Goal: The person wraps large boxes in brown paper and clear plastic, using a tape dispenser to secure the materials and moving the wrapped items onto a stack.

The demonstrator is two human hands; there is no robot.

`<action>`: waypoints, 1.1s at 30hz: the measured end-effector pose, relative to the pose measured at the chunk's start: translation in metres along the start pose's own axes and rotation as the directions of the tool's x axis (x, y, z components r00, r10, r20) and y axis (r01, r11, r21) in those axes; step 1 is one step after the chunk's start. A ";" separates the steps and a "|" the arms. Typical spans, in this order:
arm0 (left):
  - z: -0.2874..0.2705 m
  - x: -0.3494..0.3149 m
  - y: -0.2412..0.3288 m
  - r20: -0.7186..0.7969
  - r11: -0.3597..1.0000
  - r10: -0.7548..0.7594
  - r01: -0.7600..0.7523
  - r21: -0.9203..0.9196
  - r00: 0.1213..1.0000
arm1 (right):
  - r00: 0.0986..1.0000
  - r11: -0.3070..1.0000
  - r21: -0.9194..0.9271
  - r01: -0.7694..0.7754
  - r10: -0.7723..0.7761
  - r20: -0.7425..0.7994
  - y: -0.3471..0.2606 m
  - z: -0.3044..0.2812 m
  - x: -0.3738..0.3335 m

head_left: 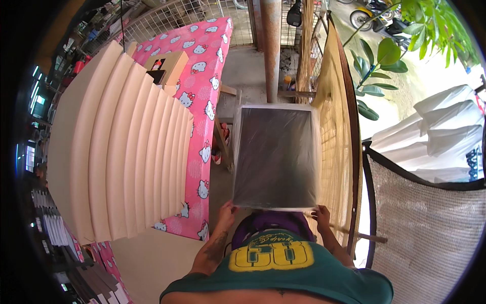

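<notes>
In front of me is a flat, dark rectangular panel (pixel 276 157) with a pale border, covered in wrinkled clear plastic. My left hand (pixel 229 212) pinches its near left corner, the fingers closed at the edge. At the near right corner, my right hand (pixel 320 215) has its fingers bent around the plastic edge. What lies under the panel is mostly hidden.
A tall stack of tan boards (pixel 126 147) stands on a pink, cartoon-patterned table (pixel 202 167) at my left, with a cardboard box (pixel 174 68) behind. A rusty post (pixel 272 50) rises beyond the panel. Yellowish sheeting (pixel 336 131) hangs close on the right.
</notes>
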State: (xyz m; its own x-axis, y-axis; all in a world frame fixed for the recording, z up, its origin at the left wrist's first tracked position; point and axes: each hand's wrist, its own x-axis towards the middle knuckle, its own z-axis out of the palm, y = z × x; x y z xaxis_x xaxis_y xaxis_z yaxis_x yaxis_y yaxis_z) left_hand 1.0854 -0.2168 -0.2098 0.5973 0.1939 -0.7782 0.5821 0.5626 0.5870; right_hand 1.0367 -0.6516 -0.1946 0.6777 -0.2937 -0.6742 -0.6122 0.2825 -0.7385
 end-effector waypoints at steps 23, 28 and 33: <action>0.179 0.224 0.082 0.209 0.853 -0.070 -0.051 0.520 0.975 | 0.991 0.994 -0.106 -0.005 0.020 0.134 -0.125 0.107 0.280; 0.159 0.226 0.088 0.016 0.828 0.145 -0.130 0.545 0.989 | 0.994 0.983 -0.155 0.100 -0.093 0.052 -0.117 0.127 0.280; 0.174 0.140 0.083 -0.067 0.606 0.442 -0.243 0.758 0.895 | 0.983 0.984 0.033 0.173 -0.175 0.057 -0.117 0.106 0.226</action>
State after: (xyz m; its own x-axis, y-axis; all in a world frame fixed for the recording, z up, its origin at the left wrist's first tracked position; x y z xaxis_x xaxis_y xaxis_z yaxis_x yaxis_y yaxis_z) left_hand 1.3134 -0.2830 -0.2312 0.7548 0.4758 -0.4515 0.6256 -0.3155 0.7135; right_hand 1.3047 -0.6540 -0.2599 0.7963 -0.2860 -0.5331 -0.4719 0.2576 -0.8432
